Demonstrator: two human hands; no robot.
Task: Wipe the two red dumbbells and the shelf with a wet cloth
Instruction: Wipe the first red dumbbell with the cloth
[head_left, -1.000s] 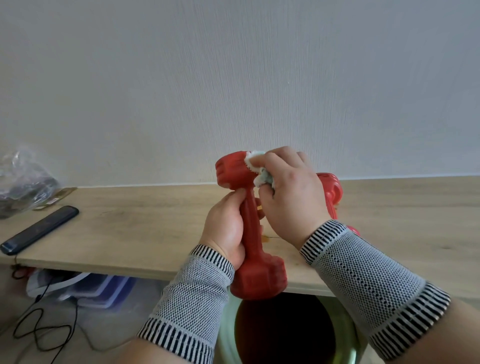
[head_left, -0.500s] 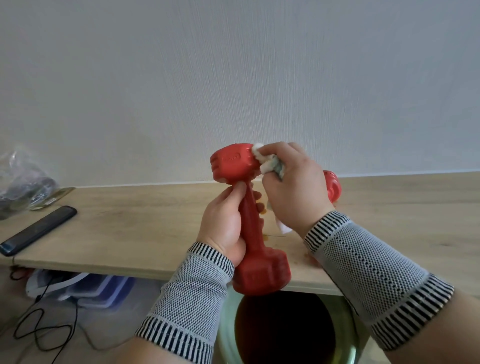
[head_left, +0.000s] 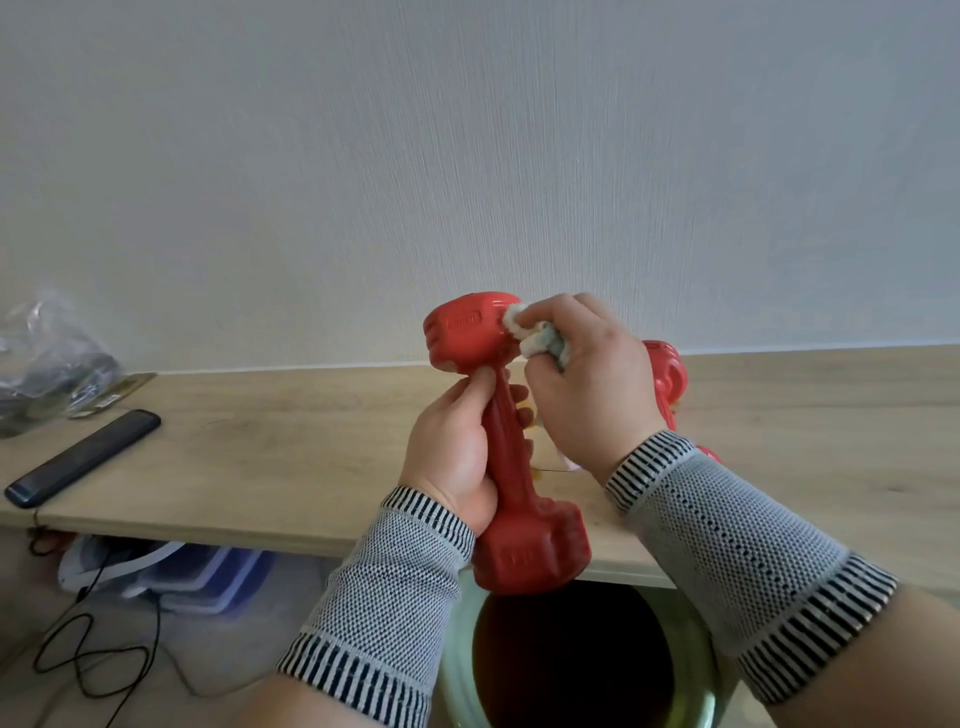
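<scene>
L hand (head_left: 452, 457) grips dumbbell (head_left: 506, 441) handle; R fingers (head_left: 566, 317) press cloth (head_left: 535, 338) on top head.

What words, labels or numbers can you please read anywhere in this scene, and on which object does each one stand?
Nothing here can be read for certain.
Upper head of the held red dumbbell: a raised embossed label in a rectangular frame, too blurred to read.
Lower head of the same dumbbell: embossed characters, possibly a weight marking, also illegible.
Second red dumbbell on the wooden shelf: mostly hidden, no marking visible.
Dark flat phone-like device: no text visible.
</scene>
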